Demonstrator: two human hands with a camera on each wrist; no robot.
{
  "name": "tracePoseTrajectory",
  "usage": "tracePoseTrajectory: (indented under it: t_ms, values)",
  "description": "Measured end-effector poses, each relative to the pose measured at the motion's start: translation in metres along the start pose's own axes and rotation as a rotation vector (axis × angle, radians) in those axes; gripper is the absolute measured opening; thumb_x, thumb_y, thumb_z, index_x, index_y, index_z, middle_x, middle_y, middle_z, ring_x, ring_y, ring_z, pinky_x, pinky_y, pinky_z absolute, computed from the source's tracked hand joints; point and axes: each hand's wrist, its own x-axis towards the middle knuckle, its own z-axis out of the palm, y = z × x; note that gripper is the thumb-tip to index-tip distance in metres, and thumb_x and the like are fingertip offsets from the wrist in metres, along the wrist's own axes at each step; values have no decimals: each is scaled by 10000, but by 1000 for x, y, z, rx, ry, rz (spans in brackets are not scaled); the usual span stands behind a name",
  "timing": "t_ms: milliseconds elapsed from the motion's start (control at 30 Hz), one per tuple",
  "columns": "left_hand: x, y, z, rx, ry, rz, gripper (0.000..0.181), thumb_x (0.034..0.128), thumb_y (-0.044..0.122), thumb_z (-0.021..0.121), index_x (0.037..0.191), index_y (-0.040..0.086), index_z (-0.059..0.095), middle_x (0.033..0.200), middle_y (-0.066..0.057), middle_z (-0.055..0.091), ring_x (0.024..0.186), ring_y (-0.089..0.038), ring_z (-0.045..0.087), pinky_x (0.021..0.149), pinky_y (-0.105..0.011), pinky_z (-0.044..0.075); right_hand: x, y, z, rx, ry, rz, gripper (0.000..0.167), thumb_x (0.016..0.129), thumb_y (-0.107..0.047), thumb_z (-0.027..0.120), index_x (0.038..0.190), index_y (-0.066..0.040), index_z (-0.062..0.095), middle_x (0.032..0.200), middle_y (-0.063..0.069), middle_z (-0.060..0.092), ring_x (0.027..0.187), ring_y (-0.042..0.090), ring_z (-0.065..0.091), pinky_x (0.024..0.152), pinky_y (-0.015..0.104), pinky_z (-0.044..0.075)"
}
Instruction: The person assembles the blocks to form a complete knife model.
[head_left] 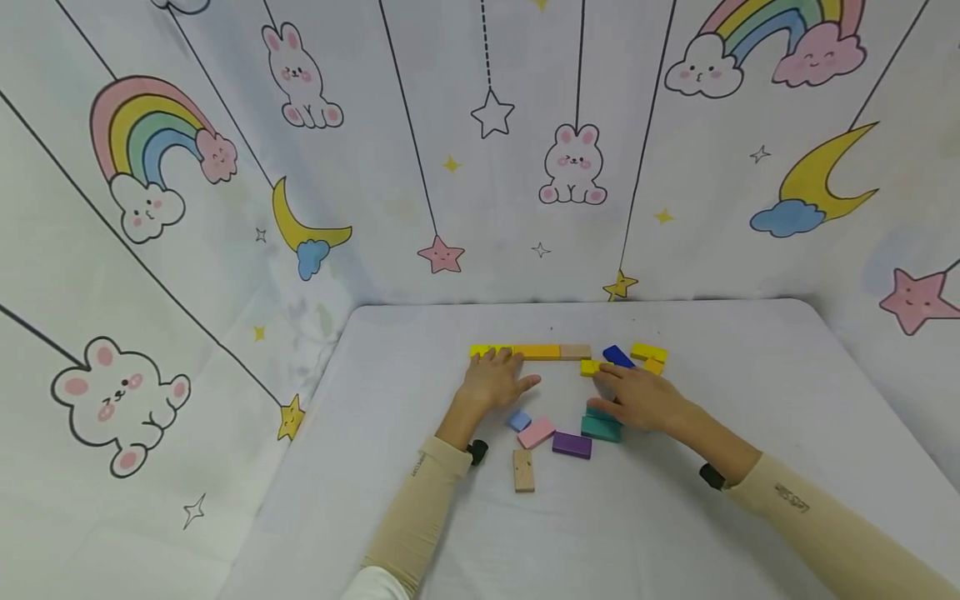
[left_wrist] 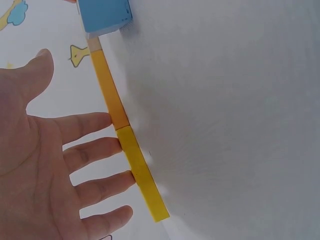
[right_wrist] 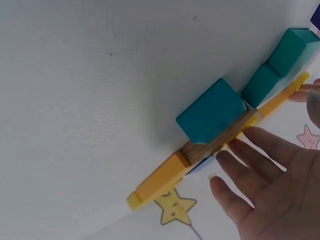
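A straight row on the white table runs from a yellow block (left_wrist: pixel 145 175) through an orange block (head_left: pixel 537 352) to a bare-wood block (head_left: pixel 576 352). My left hand (head_left: pixel 491 379) rests its spread, straight fingertips along the near side of this row, at the yellow and orange blocks. The left thumb stands out to the side. Over the table, my right hand (head_left: pixel 645 400) has its fingers extended, with the fingertips by a small yellow block (head_left: pixel 589 367); whether they touch it cannot be told. Two teal blocks (head_left: pixel 602 429) lie under and beside the right thumb.
Beyond the right hand lie a dark blue block (head_left: pixel 618 357) and a yellow block (head_left: pixel 648 351) by an orange one. Nearer are a light blue block (head_left: pixel 519 421), a pink block (head_left: pixel 536 433), a purple block (head_left: pixel 572 445) and a plain wooden block (head_left: pixel 523 472). A printed curtain (head_left: pixel 495 208) stands behind.
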Motion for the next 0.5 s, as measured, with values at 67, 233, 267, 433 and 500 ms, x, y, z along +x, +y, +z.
tracePoseTrajectory:
  t_ms: [67, 233, 267, 433, 500]
  values:
    - [0, 0, 0, -2, -1, -4, 757, 1050, 695, 349, 1612, 193, 424, 1678, -69, 360, 1552, -355, 304, 1272, -566, 210, -1, 1, 0, 7, 0, 4, 625, 1040, -489, 611, 1424, 3, 609, 1481, 246, 567, 1270, 463, 607, 1057, 607, 500]
    - [-1, 0, 0, -6, 2, -10, 765, 1047, 697, 356, 1613, 186, 422, 1676, -78, 364, 1546, -366, 311, 1270, -563, 220, -2, 3, 0, 18, 5, 14, 646, 1033, -499, 621, 1423, 15, 603, 1494, 259, 548, 1312, 469, 575, 1067, 615, 487]
    - [-1, 0, -1, -8, 2, -8, 765, 1048, 696, 357, 1614, 185, 420, 1677, -80, 362, 1547, -368, 309, 1270, -565, 220, -3, 3, 0, 20, 3, 15, 648, 1033, -499, 621, 1425, 17, 601, 1496, 262, 545, 1312, 470, 576, 1064, 613, 491]
    - [-1, 1, -1, -16, -3, -6, 769, 1047, 695, 360, 1616, 181, 416, 1679, -85, 357, 1548, -372, 306, 1267, -571, 222, -5, 6, -2, 15, -16, 23, 648, 1043, -498, 603, 1426, 25, 595, 1496, 272, 540, 1279, 466, 600, 1029, 600, 523]
    - [-1, 2, -1, -16, -2, -5, 769, 1046, 694, 365, 1615, 179, 418, 1678, -85, 358, 1546, -374, 310, 1266, -571, 226, -8, 7, -4, 9, -19, 22, 639, 1046, -500, 598, 1411, 24, 605, 1487, 276, 545, 1239, 454, 627, 999, 586, 547]
